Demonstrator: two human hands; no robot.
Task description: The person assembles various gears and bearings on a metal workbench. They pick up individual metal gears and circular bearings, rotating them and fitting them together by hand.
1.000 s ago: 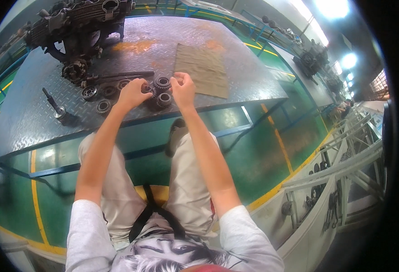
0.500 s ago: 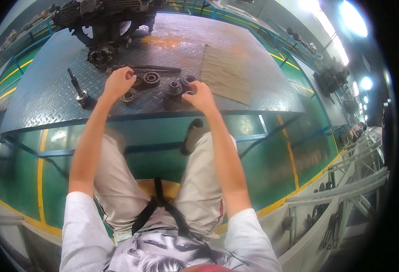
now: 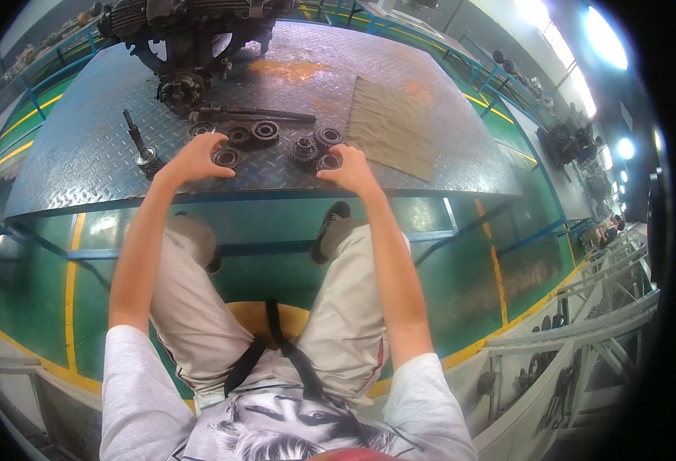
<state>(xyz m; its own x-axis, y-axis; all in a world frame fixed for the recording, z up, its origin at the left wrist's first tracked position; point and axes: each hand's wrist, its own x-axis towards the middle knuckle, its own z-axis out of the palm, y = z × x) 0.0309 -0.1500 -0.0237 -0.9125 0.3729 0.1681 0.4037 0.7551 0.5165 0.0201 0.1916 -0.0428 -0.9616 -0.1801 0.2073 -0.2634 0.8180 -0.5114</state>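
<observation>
My left hand (image 3: 193, 161) curves its thumb and fingers apart at the left side of a dark toothed gear (image 3: 226, 159) on the table's near edge. My right hand (image 3: 349, 170) has thumb and fingertips about a small gear ring (image 3: 328, 163); the contact is partly hidden. Just left of that ring stands a gear (image 3: 304, 150), with another gear (image 3: 328, 136) behind it. Beyond my left hand, a wide gear (image 3: 265, 131) and a smaller gear (image 3: 238, 135) lie side by side, and one more gear (image 3: 201, 130) sits near my left fingers.
A metal-plate table (image 3: 445, 146) carries everything. A shaft with a gear end (image 3: 140, 146) stands at left. A long rod (image 3: 269, 114) lies behind the gears, before a large dark engine-like assembly (image 3: 188, 38). A tan cloth (image 3: 390, 127) is spread at right.
My left hand has lowered toward the near gear, its fingers and thumb now wider apart. The right hand has shifted slightly nearer, and the small ring at its fingertips now shows. The view moved slightly.
</observation>
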